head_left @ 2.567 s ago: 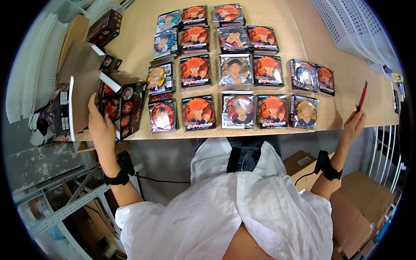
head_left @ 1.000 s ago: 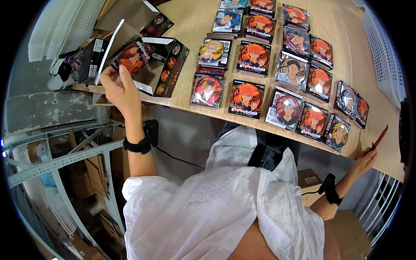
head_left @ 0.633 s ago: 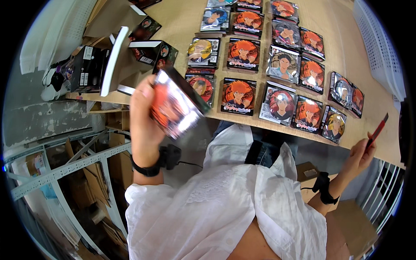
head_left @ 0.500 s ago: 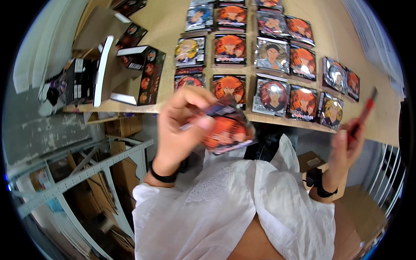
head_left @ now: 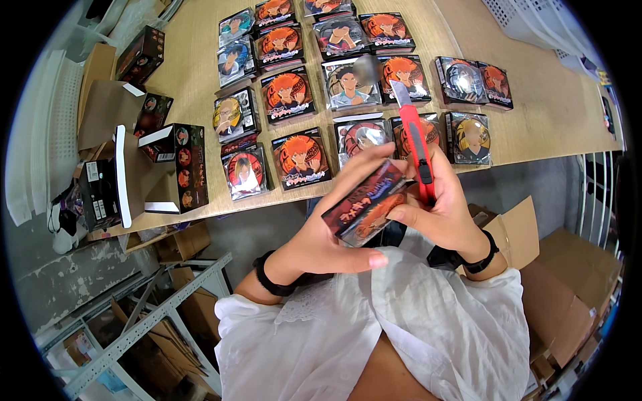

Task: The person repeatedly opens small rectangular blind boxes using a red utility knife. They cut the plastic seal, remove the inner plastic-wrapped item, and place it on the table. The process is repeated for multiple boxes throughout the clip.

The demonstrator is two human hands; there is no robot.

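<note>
My left hand (head_left: 321, 234) is around a small dark packet (head_left: 368, 204) with orange and red printing, held in front of my body below the table edge. Its thumb sticks out below the packet and its fingers lie behind. In my right hand (head_left: 441, 204) is a red utility knife (head_left: 419, 147), its blade out and pointing up and away from me. My right thumb and fingertips also touch the packet's right end. Beyond the hands, stacked packets with an orange-haired figure (head_left: 301, 159) stand in rows beside clear-wrapped round badges (head_left: 245, 174).
Opened black display boxes (head_left: 190, 170) stand on the table's left side. White perforated baskets (head_left: 525, 27) sit at the far right. A metal shelf frame (head_left: 144, 324) is at lower left. Cardboard boxes (head_left: 568, 287) stand at lower right.
My right hand has come in from the right with the utility knife and now touches the packet. My left hand has turned the packet. The view has shifted, with the table turned.
</note>
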